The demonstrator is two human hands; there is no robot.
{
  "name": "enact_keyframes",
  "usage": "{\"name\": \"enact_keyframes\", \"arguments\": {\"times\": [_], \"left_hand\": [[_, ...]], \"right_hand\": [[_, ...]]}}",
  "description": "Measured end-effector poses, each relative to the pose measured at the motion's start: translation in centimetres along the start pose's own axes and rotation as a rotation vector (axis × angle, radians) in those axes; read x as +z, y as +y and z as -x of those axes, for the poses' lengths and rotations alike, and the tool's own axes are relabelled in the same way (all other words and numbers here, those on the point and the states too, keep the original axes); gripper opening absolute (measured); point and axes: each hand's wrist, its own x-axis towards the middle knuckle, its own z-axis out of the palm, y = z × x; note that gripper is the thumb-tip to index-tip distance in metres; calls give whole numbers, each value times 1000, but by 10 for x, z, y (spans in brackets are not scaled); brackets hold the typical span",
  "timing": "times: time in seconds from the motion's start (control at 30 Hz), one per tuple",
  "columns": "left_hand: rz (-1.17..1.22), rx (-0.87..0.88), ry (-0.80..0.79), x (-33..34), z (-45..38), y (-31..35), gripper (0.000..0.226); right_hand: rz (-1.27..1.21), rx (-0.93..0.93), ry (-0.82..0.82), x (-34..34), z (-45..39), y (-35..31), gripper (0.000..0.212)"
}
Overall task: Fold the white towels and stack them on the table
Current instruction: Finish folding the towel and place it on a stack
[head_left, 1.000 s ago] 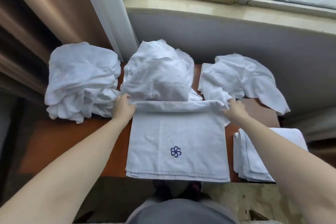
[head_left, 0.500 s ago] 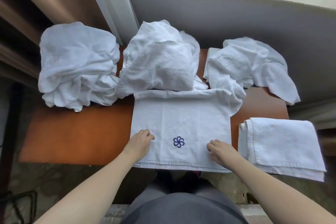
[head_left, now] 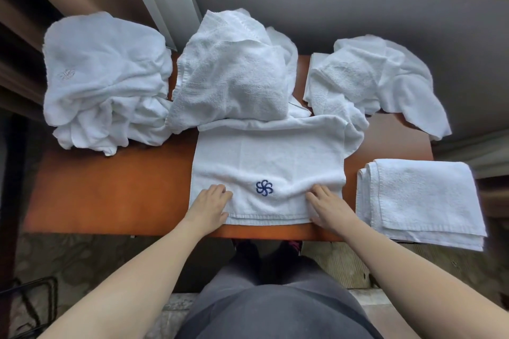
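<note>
Both hands lie palm down on the near part of the flat towel (head_left: 268, 170), and neither grip closes on anything: the fingers are straight and held loosely together, pressing the cloth to the counter (head_left: 110, 187). The left hand (head_left: 210, 205) rests just left of the towel's blue flower emblem (head_left: 264, 187), its fingertips pointing away from the person and its wrist over the towel's near-left corner. The right hand (head_left: 329, 209) rests just right of the emblem, angled slightly inward, with a low ridge of cloth bunched ahead of its fingertips. Both forearms reach in bare from the bottom corners of the view and converge on the towel. The towel itself lies in the middle of the counter, its near hem along the counter's near edge, its far edge rolled up and its far-right corner rumpled. To the right of the emblem towel, apart from it, sits a stack of folded towels (head_left: 421, 201) that overhangs the counter's near edge. Beyond the emblem towel, touching its far edge, is a crumpled towel heap (head_left: 234, 71); another heap (head_left: 104, 82) lies to the far left and a third (head_left: 377, 80) to the far right.
</note>
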Motion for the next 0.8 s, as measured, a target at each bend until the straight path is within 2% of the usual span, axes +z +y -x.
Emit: {"name": "enact_keyframes", "arguments": {"times": [0.13,0.3,0.43,0.57,0.8], "left_hand": [[18,20,-25,8,17,-1,47],[9,24,21,9,24,-4,24],[36,35,31,8,26,-9,30],[8,60,-32,9,30,-11,32],[-63,-4,-18,9,30,-6,36]], "right_hand": [[87,-38,46,3,11,-1,42],[213,-138,177,10,24,-3,37],[226,-184,219,19,32,-2,35],[184,-196,295,25,37,-7,16],[111,-201,344,23,37,-5,25]]}}
